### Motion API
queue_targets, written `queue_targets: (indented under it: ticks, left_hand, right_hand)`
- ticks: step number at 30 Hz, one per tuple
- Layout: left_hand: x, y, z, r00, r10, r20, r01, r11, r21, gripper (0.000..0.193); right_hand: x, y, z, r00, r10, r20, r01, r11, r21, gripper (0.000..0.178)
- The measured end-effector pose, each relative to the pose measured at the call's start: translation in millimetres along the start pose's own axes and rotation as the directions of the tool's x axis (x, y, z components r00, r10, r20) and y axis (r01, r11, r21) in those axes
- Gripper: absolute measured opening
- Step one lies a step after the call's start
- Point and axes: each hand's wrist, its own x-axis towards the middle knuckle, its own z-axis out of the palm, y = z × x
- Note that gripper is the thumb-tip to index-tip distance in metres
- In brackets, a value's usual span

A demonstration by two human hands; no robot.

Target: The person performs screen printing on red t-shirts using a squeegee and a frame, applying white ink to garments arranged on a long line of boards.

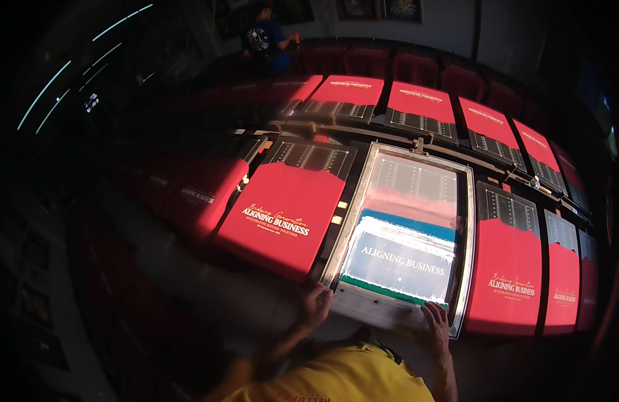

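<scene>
The left hand (316, 305) is dim, its forearm sinking into shadow; its fingers bunch narrowly at the near left corner of the frame (465, 248), and I cannot tell whether they close on it; the right hand (435, 323) has bent fingers at the right end of the pale bar (376, 305), near its green edge (390, 293); its thumb is hard to make out, so its grip cannot be told either. The frame lies in the near row, between two red cloths (283, 214) (504, 258); the mesh (417, 181) veils what lies beneath, under a blue band (396, 224) and patchy white streaks, with one line of pale lettering.

Counted: two hands, one frame, one bar; five uncovered red cloths can be made out in the near row, two left of the frame and three right; at least six show in the far row, the outer ones fading into darkness; one other person (272, 43), in blue, is cut off at the top edge, as are two pictures (403, 8) on the wall; the yellow shirt (336, 375) is cut off below.
</scene>
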Motion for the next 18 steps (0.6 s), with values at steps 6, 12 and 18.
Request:
queue_targets:
  ticks: [6, 12, 18]
  left_hand:
    - [-58, -4, 28, 0.762, -0.206, 0.614, 0.272, 0.962, -0.015, 0.039]
    - [-95, -49, 95, 0.529, -0.370, 0.764, 0.579, 0.816, -0.005, 0.040]
    - [-88, -37, 119, 0.634, -0.129, 0.763, 0.595, 0.711, -0.375, 0.040]
  right_hand:
    - [19, -44, -11, 0.965, -0.164, 0.205, 0.184, 0.980, -0.082, 0.063]
    - [49, -32, 0, 0.984, -0.104, 0.146, 0.136, 0.963, -0.233, 0.055]
    - [27, -23, 12, 0.983, -0.071, 0.167, 0.107, 0.971, -0.214, 0.037]
